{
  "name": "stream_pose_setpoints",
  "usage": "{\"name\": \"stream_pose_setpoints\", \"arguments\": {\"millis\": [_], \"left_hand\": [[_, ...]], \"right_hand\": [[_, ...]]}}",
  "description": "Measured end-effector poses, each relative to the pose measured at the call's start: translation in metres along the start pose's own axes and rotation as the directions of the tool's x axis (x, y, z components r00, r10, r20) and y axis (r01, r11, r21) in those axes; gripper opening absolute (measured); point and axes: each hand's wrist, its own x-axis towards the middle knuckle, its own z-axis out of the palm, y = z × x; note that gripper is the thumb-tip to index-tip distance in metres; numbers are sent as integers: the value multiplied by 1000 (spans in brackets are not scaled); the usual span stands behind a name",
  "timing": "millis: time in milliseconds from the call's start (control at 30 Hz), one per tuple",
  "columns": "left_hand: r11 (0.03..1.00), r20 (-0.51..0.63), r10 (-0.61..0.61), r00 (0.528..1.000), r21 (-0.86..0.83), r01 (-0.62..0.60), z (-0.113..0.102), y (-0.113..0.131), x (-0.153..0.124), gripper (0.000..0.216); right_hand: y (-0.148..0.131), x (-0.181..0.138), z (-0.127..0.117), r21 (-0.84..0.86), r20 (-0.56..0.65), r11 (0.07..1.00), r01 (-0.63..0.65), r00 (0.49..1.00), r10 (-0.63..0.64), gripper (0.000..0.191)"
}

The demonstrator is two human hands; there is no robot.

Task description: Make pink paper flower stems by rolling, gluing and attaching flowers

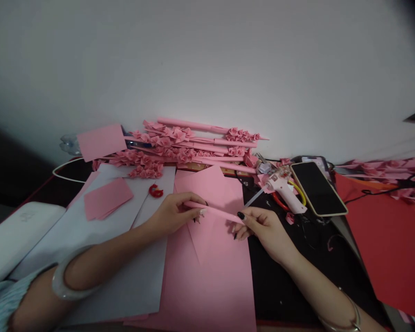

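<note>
Between my two hands a thin rolled pink paper tube [217, 212] slants slightly down to the right. My left hand [180, 211] pinches its left end, and my right hand [257, 225] grips its right end between thumb and fingers. Below the tube lie sheets of pink paper [210, 286], the upper one set at an angle. Just beyond my right hand, a white glue gun [285, 192] lies on the dark mat with a glue stick [254, 197] poking out of its back.
Several pink paper flower stems [193, 143] are piled along the wall. White sheets [121, 267] with small pink cards [109, 198] lie left. A phone [318, 188], red paper [387, 240] and more paper flowers [390, 168] are right. A white box [17, 240] stands far left.
</note>
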Motion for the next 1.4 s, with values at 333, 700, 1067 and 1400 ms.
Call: {"name": "stream_pose_setpoints", "arguments": {"millis": [333,700,1067,1400], "left_hand": [[1000,28,-5,1000,-20,6,-1,1,-1,17],[997,43,-62,997,-49,64,-1,1,0,21],[993,51,-88,995,-70,91,-1,3,1,26],[971,-75,-96,993,-226,77,-3,1,5,30]], "right_hand": [[0,-3,-3,25,230,987,-158,962,148,29],[-2,-4,4,-45,162,995,-94,982,100,32],[-3,-6,5,-128,158,992,-5,987,25,32],[-4,-11,6,-364,44,913,185,982,-182,26]]}}
